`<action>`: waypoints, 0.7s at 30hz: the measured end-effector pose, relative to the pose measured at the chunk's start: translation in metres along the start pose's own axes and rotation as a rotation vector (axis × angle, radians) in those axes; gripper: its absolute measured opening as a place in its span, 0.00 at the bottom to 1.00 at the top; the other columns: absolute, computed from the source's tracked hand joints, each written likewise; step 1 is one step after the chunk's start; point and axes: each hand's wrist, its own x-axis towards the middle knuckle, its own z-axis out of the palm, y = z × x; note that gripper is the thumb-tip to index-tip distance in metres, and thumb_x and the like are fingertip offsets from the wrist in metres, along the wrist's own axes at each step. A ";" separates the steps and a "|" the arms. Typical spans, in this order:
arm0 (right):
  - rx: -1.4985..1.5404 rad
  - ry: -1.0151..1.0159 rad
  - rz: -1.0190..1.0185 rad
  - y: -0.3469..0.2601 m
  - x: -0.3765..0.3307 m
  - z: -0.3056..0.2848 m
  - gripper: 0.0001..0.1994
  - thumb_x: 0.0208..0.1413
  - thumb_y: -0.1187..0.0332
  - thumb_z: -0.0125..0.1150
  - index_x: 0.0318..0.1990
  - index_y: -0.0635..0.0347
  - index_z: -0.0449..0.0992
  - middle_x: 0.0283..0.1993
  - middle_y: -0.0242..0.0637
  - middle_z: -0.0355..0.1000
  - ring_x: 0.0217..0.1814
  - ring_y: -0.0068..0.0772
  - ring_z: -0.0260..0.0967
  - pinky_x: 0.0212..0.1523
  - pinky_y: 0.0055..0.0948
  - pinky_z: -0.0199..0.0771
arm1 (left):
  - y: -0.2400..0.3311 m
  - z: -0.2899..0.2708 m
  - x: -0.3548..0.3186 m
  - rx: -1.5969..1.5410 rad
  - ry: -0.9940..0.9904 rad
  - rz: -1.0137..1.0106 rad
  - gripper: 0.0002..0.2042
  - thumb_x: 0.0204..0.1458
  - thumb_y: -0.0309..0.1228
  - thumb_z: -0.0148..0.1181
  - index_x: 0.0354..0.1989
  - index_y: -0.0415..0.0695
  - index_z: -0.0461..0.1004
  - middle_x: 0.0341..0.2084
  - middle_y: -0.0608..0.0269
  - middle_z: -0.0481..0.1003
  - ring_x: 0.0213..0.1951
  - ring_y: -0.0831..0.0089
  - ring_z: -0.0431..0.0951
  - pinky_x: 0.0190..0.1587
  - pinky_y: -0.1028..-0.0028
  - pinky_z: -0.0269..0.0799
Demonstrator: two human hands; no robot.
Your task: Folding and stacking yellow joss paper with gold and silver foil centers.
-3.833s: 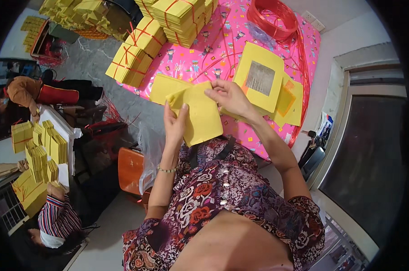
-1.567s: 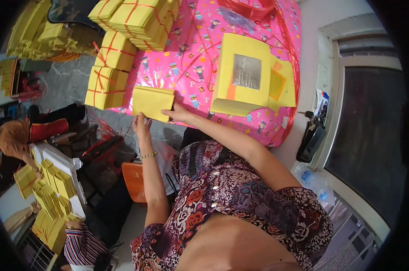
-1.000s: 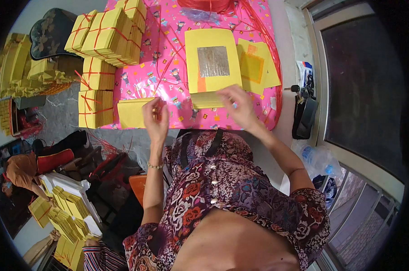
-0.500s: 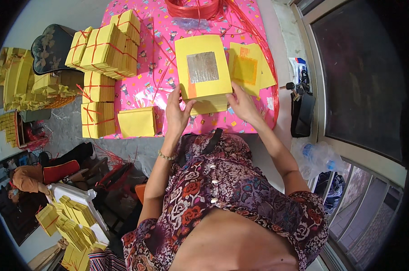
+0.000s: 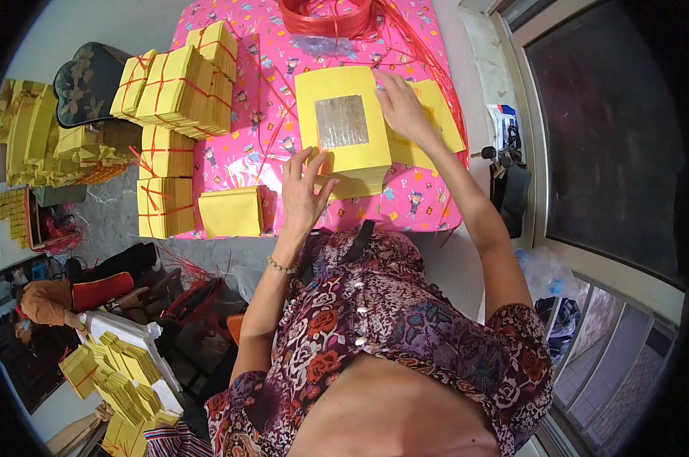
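Note:
A thick stack of yellow paper sheets [image 5: 366, 156] rests on the table in front of me, with a silver foil square on its top sheet. At the near left corner of the stack is my left hand [image 5: 302, 194], its fingers apart and the fingertips touching the paper edge by an orange patch. My right hand [image 5: 403, 107] reaches along the far right edge of the stack with fingers stretched out, gripping nothing. Partly behind my right hand and forearm lie a few loose yellow sheets [image 5: 445, 129], one with an orange print.
Yellow paper bundles [image 5: 177, 87] tied with red strips are piled at the left. A smaller yellow stack [image 5: 231, 212] lies by the near edge of the pink table [image 5: 241, 141]. A red coil of plastic strip [image 5: 337, 21] sits at the back. A co-worker [image 5: 51, 301] is at lower left.
My right hand has moved from the near right corner up along the right side of the stack. My left hand stays at the near left corner, its fingers slightly more curled.

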 end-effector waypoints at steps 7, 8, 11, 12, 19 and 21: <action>-0.194 -0.164 -0.057 0.029 0.078 0.035 0.20 0.60 0.62 0.44 0.59 0.57 0.63 0.55 0.49 0.65 0.59 0.52 0.60 0.59 0.48 0.58 | -0.003 0.003 0.008 0.033 0.017 0.047 0.23 0.40 0.29 0.69 0.48 0.46 0.72 0.47 0.56 0.69 0.50 0.57 0.67 0.51 0.62 0.65; -0.204 -0.266 0.008 0.028 0.082 0.036 0.19 0.61 0.62 0.44 0.58 0.56 0.64 0.55 0.49 0.65 0.59 0.51 0.61 0.59 0.49 0.58 | -0.004 0.003 0.008 0.034 0.018 0.045 0.23 0.40 0.29 0.69 0.48 0.46 0.72 0.47 0.56 0.69 0.50 0.57 0.67 0.51 0.62 0.65; -0.181 -0.358 0.078 0.027 0.082 0.039 0.18 0.61 0.63 0.42 0.56 0.55 0.65 0.56 0.48 0.65 0.59 0.50 0.61 0.58 0.52 0.59 | -0.006 0.004 0.009 0.012 -0.008 0.027 0.20 0.40 0.30 0.68 0.45 0.47 0.73 0.45 0.58 0.70 0.50 0.56 0.67 0.52 0.60 0.65; -0.145 -0.348 0.081 0.027 0.080 0.040 0.17 0.61 0.63 0.41 0.56 0.56 0.65 0.55 0.48 0.65 0.59 0.50 0.61 0.57 0.53 0.59 | -0.007 0.004 0.009 0.014 -0.002 0.029 0.19 0.40 0.30 0.68 0.44 0.47 0.74 0.44 0.58 0.71 0.50 0.56 0.68 0.51 0.60 0.65; -0.089 0.146 -0.086 0.022 0.050 0.037 0.15 0.60 0.68 0.46 0.52 0.61 0.67 0.51 0.49 0.66 0.56 0.51 0.62 0.57 0.43 0.62 | -0.004 -0.005 0.016 0.024 -0.067 0.053 0.17 0.41 0.29 0.68 0.42 0.47 0.75 0.43 0.59 0.71 0.47 0.58 0.68 0.50 0.61 0.67; 0.088 0.164 0.075 0.016 0.032 0.025 0.15 0.58 0.70 0.48 0.52 0.63 0.67 0.51 0.50 0.66 0.56 0.52 0.62 0.57 0.43 0.62 | -0.007 -0.007 0.013 0.033 -0.079 0.029 0.18 0.40 0.29 0.68 0.42 0.46 0.75 0.43 0.59 0.71 0.48 0.58 0.68 0.50 0.63 0.67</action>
